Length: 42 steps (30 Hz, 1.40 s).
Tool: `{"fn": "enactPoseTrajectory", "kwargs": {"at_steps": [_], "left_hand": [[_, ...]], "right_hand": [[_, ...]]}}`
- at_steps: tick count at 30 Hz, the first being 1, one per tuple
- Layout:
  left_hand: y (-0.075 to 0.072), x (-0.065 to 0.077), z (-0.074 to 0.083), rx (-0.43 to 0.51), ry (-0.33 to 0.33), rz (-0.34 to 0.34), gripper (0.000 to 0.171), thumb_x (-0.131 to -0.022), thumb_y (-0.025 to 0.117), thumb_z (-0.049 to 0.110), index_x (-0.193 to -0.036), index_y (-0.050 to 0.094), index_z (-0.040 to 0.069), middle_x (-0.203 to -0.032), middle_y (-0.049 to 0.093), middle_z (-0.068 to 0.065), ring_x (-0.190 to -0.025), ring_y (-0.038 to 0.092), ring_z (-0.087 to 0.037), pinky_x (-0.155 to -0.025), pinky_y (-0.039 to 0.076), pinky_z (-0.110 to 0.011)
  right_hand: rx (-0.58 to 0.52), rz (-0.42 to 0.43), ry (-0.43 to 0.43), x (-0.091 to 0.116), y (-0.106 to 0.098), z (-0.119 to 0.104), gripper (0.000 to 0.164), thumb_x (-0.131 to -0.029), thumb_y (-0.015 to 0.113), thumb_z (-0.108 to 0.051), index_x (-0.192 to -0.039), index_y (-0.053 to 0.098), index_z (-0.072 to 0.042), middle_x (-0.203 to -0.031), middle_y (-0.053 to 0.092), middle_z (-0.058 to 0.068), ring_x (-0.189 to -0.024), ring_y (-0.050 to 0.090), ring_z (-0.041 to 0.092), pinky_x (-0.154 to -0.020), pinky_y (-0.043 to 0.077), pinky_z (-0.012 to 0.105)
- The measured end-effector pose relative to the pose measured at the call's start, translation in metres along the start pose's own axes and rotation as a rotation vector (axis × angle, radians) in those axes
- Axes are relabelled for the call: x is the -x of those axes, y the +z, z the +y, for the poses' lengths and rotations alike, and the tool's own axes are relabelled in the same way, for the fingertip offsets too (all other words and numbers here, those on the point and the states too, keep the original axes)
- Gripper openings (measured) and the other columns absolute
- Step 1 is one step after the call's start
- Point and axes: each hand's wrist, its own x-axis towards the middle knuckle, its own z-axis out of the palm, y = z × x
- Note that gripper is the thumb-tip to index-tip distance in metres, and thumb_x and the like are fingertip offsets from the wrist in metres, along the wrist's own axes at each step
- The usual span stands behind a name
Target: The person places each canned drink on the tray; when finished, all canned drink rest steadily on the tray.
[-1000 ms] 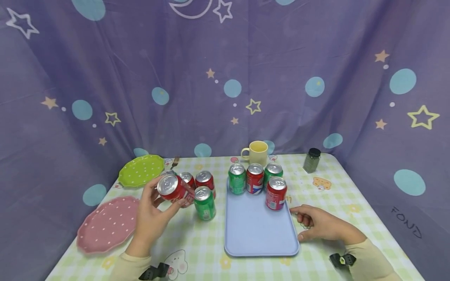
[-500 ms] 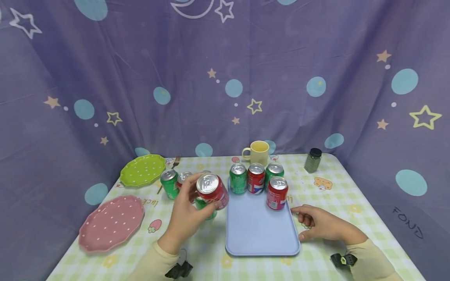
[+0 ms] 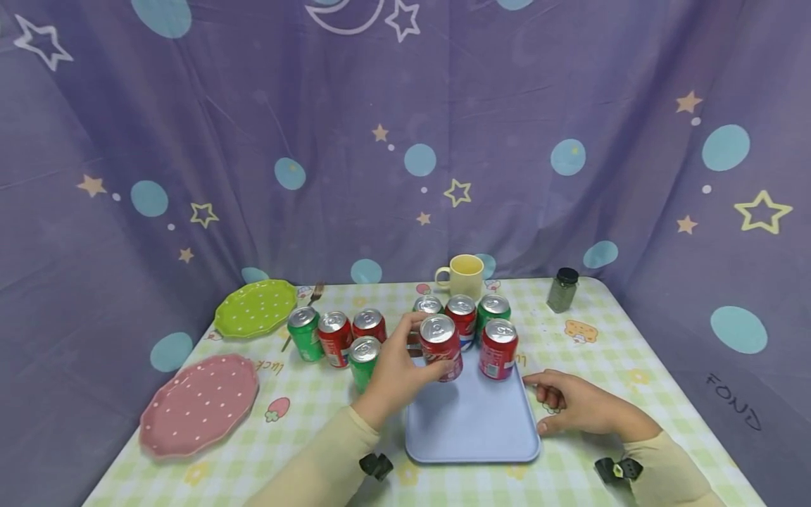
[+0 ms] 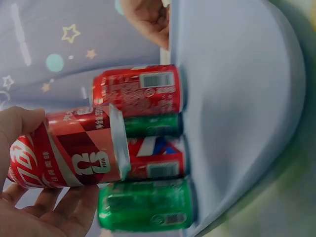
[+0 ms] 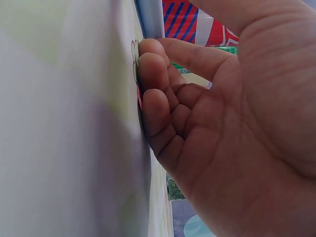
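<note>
My left hand [image 3: 399, 373] grips a red soda can [image 3: 440, 348] upright by its sides, over the blue tray [image 3: 469, 429]. In the left wrist view, a gap shows between the held can's base [image 4: 121, 145] and the tray. Standing at the tray's back are a green can [image 3: 428, 304], a red can with a blue-and-white mark [image 3: 461, 310] and another green can [image 3: 494, 306]. A red can [image 3: 498, 350] stands in front of the right one. My right hand [image 3: 573, 403] rests on the tablecloth, fingers loosely bent, index fingertip and thumb right at the tray's right edge.
Left of the tray stand two green cans [image 3: 305, 334] and two red cans [image 3: 334, 339]. Further left lie a pink plate [image 3: 199, 405], a green plate [image 3: 255, 308] and a fork [image 3: 315, 294]. A yellow mug [image 3: 466, 276] and a dark-lidded jar [image 3: 562, 290] stand at the back.
My left hand has carried the red can rightward from beside the left group of cans to over the tray, and the can stands more upright. My right hand has stayed put.
</note>
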Motion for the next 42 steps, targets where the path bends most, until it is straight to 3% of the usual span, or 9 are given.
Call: {"fn": "enactPoseTrajectory", "kwargs": {"at_steps": [9, 17, 24, 42], "left_hand": [[0.031, -0.016, -0.017, -0.051, -0.068, -0.075, 0.071, -0.08, 0.093, 0.014, -0.138, 0.054, 0.026, -0.126, 0.064, 0.004, -0.116, 0.064, -0.017, -0.096, 0.056, -0.038], [0.049, -0.025, -0.028, -0.07, -0.096, -0.084, 0.071, -0.079, 0.093, 0.009, -0.135, 0.052, 0.025, -0.132, 0.063, 0.003, -0.125, 0.062, -0.019, -0.104, 0.053, -0.041], [0.052, -0.027, -0.027, -0.071, -0.131, -0.076, 0.07, -0.079, 0.093, 0.008, -0.135, 0.053, 0.024, -0.133, 0.062, 0.001, -0.127, 0.062, -0.022, -0.106, 0.052, -0.044], [0.054, -0.028, -0.028, -0.179, -0.139, -0.081, 0.072, -0.081, 0.093, 0.015, -0.139, 0.051, 0.023, -0.136, 0.061, -0.001, -0.13, 0.06, -0.023, -0.108, 0.05, -0.045]], "right_hand": [[0.006, 0.002, 0.0, 0.0, 0.0, -0.001, 0.082, -0.084, 0.09, -0.028, -0.148, 0.05, 0.004, -0.105, 0.056, 0.01, -0.087, 0.053, 0.016, -0.07, 0.049, 0.028], [0.003, 0.0, -0.016, 0.0, 0.0, 0.0, 0.083, -0.085, 0.09, -0.029, -0.149, 0.05, 0.005, -0.106, 0.056, 0.011, -0.088, 0.053, 0.014, -0.071, 0.049, 0.028], [0.01, 0.005, -0.021, 0.0, 0.0, -0.002, 0.082, -0.084, 0.09, -0.027, -0.148, 0.05, 0.006, -0.105, 0.057, 0.01, -0.087, 0.053, 0.015, -0.071, 0.049, 0.027], [0.018, 0.003, -0.017, 0.001, -0.001, -0.002, 0.084, -0.083, 0.091, -0.028, -0.148, 0.05, 0.006, -0.105, 0.057, 0.01, -0.087, 0.053, 0.016, -0.071, 0.049, 0.028]]}}
